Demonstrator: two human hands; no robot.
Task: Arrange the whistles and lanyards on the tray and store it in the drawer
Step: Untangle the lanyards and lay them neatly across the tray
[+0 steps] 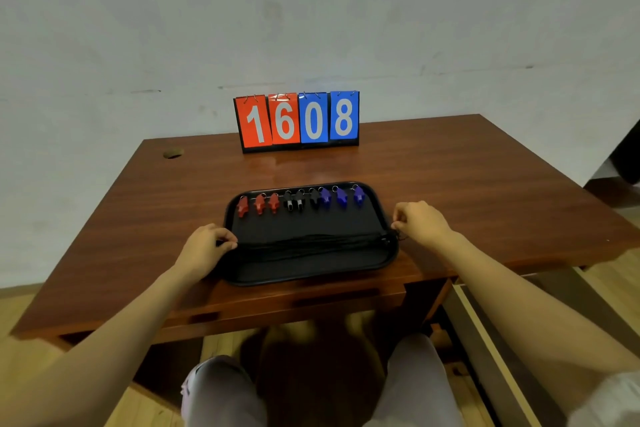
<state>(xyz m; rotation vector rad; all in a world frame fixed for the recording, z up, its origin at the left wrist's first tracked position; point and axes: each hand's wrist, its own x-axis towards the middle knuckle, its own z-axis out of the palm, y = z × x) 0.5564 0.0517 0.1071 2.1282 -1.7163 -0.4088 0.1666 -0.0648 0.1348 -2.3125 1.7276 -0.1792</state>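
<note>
A black tray (311,274) lies near the front edge of the wooden desk. Along its far side stands a row of whistles: three red whistles (259,204), three black whistles (298,201) and three blue whistles (341,197). A bundle of black lanyards (311,242) stretches straight across the tray's middle. My left hand (206,246) pinches the bundle's left end at the tray's left rim. My right hand (420,222) pinches the right end at the right rim.
A flip scoreboard (298,121) reading 1608 stands at the back of the desk (485,184). A cable hole (172,153) sits at the far left. An open drawer (491,340) juts out at the lower right. My knees are under the desk.
</note>
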